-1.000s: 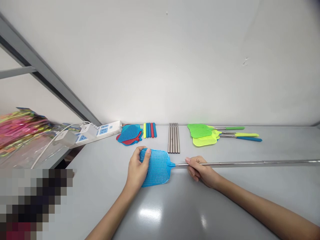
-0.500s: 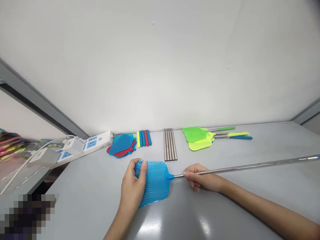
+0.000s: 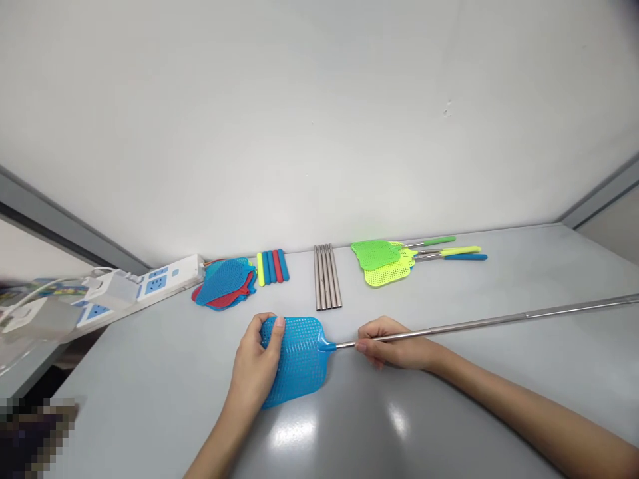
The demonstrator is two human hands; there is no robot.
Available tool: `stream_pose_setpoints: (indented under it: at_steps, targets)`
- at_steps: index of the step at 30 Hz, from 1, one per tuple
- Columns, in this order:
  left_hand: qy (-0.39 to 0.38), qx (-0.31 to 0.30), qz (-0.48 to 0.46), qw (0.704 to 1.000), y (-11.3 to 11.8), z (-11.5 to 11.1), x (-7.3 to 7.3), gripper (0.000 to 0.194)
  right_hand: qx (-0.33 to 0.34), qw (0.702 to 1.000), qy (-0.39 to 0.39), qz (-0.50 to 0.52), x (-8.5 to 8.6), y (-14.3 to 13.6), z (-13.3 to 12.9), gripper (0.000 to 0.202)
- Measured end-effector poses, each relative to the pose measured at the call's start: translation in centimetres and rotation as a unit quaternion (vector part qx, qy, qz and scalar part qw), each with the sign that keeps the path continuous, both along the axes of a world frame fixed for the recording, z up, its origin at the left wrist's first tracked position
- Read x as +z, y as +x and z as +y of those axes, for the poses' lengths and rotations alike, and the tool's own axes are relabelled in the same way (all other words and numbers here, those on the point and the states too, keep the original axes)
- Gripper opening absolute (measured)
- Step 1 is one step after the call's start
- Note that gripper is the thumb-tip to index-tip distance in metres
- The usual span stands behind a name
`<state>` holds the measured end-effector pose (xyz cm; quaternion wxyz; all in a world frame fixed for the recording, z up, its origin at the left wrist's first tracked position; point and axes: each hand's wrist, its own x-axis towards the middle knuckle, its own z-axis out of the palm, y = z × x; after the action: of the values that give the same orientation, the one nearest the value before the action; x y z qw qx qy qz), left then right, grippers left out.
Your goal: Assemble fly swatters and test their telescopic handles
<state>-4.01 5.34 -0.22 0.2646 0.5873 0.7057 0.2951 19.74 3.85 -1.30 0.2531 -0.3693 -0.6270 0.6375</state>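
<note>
At the far left of the tabletop [image 3: 164, 372], a white power strip [image 3: 186, 271] lies near the wall, just beside a loose pile of blue and red swatter heads [image 3: 224, 279]. In front of the pile, the fingers of our left hand [image 3: 254, 362] grasp the outer edge of a blue swatter head [image 3: 299, 359], thumb on top and the others largely hidden under the mesh. A light, flat hold serves us best here, we judge, since a hard squeeze could bend the thin plastic. Behind it, yellow, blue and red grips [image 3: 273, 267] lie in a row by the wall, with slim metal tubes [image 3: 328, 276] side by side further along.

At center, the blue head's neck meets a metal rod [image 3: 474, 326], pinched by the fingers of our right hand [image 3: 392, 346] a little beyond the joint. Holding this near the neck should give us good control; head and rod ought to stay in one line so that the joint takes no twist. How deep the rod sits in the neck we cannot tell.

Behind the right hand, swatters with handles [image 3: 382, 253] lie overlapped, green and yellow heads on view. The long rod slants off past the right edge, its far end unseen, so any turn calls for slow wrists and a watch on that side.
</note>
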Motion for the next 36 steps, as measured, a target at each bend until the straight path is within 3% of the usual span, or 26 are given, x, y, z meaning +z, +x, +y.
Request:
stream_pose_setpoints:
  at_steps: [4, 15, 23, 28, 36]
  targets:
    - [0.002, -0.006, 0.004, 1.0, 0.1, 0.3, -0.3, 0.043, 0.011, 0.999, 0.031, -0.024, 0.4, 0.2, -0.2, 0.033]
    - [0.015, -0.016, -0.026, 0.999, 0.0, 0.3, -0.3, 0.04, -0.019, 0.999, 0.012, -0.027, -0.1, 0.1, -0.1, 0.037]
    - [0.044, 0.001, -0.005, 0.999, -0.6, 0.8, -0.4, 0.037, -0.07, 0.994, -0.018, 0.086, -0.8, 0.3, 0.1, 0.043]
    - [0.085, 0.03, 0.043, 0.995, -1.7, 1.3, 0.2, 0.033, -0.169, 0.969, -0.03, 0.176, -1.5, 0.5, -0.1, 0.05]
    - [0.095, 0.056, 0.084, 0.99, -3.2, 2.2, 0.4, 0.033, -0.346, 0.889, -0.027, 0.3, -1.4, 0.4, 0.2, 0.052]
